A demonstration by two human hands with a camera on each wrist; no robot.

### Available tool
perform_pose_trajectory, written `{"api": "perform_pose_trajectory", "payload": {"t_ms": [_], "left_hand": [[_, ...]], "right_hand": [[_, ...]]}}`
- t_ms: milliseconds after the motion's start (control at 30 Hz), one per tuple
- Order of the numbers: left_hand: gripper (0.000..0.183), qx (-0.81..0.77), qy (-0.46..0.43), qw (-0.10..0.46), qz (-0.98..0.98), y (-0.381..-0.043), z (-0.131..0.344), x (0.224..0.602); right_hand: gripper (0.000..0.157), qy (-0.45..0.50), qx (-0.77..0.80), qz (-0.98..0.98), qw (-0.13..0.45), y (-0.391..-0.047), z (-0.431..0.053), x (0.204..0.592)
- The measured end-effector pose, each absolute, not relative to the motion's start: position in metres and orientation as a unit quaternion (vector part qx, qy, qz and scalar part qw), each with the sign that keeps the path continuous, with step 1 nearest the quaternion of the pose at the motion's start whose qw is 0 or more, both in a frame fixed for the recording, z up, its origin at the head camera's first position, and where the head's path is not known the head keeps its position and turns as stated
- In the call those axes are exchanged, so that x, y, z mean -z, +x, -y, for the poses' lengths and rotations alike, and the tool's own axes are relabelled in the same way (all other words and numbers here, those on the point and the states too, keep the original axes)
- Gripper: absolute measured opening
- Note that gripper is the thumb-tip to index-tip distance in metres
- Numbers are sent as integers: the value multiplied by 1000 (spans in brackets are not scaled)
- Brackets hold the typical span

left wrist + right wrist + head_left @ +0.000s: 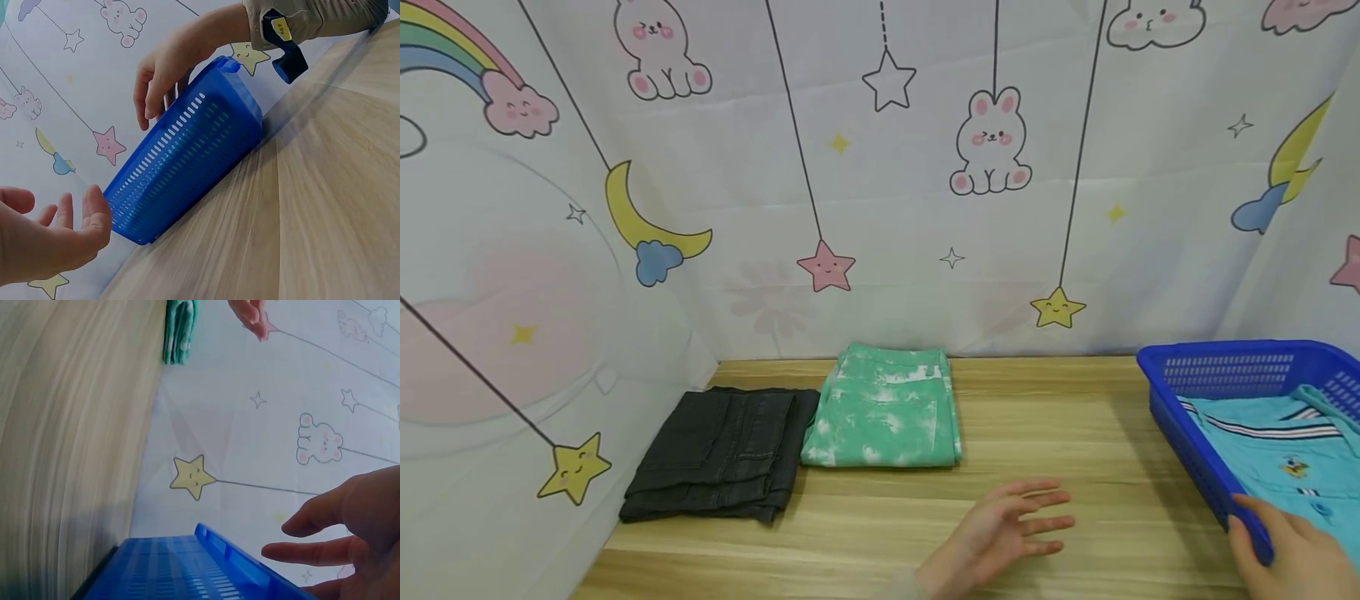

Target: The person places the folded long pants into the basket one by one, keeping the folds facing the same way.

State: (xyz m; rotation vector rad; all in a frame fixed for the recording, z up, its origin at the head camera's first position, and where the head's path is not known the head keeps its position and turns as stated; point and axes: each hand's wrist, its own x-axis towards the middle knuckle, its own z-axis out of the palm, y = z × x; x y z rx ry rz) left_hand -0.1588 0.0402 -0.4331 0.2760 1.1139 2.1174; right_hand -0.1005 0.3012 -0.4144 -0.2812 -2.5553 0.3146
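Note:
My left hand (1000,533) is held over the wooden table with its fingers spread and nothing in them. In the left wrist view, that left hand (53,234) shows relaxed fingers at the lower left. My right hand (1296,546) is at the near left corner of a blue plastic basket (1187,450). From the right wrist, the right hand (356,534) has its thumb and fingers apart, just above the basket rim (234,559). A folded light-blue garment (1262,417) with striped trim lies inside the basket, partly cut off by the frame.
Folded black jeans (722,450) lie at the left of the table (1037,417). Beside them, near the back edge, is a folded green-and-white garment (880,417). A white cloth (910,183) printed with cartoon figures stands behind and along the sides.

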Motion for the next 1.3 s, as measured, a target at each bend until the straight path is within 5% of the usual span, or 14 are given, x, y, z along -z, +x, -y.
{"api": "perform_pose_trajectory", "payload": {"t_ms": [233,467,567,833,1300], "left_hand": [[39,-822,99,354,-435,-159,-33,438],[42,-822,100,348,-440,-159,-24,440],[41,-824,99,342,-442,-160,-19,440],[41,-825,99,336,-443,-162,-10,440],[42,-826,93,322,-454,-163,4,444]], "right_hand": [[21,-78,-121,916,374,-101,-283,425],[68,-11,-142,881,450,-108,-272,428],[69,40,-163,866,471,-112,-270,431],[13,84,-206,894,389,-117,-261,437],[36,134,-233,902,338,-127,-240,447]]}}
